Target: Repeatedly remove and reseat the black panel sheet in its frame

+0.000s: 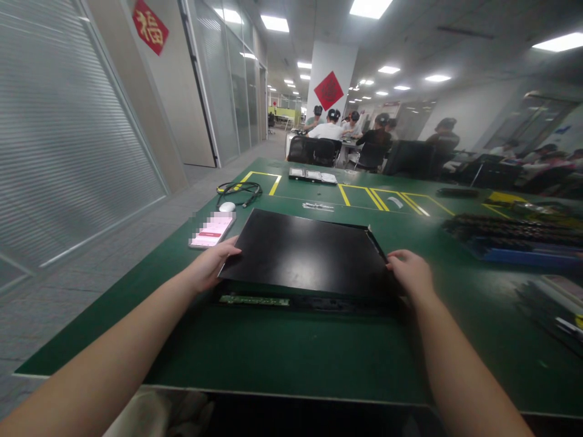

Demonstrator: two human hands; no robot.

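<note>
Your left hand (213, 264) and right hand (411, 274) clasp opposite edges of the black chassis cover (306, 250) lying on the green table (282, 355). It looks like stiff, slick sheet metal; hold it by both edges.

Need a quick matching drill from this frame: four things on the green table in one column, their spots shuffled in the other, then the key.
Things:
1. flat black metal panel
2. phone with lit pink screen
3. small white mouse
4. coiled black cable

Places:
A. near the yellow floor-tape lines, just behind the mouse
B. held at both side edges by left hand and right hand
C. flat, left of the panel's far corner
D. between phone and cable

Pairs: 1-B, 2-C, 3-D, 4-A
</note>
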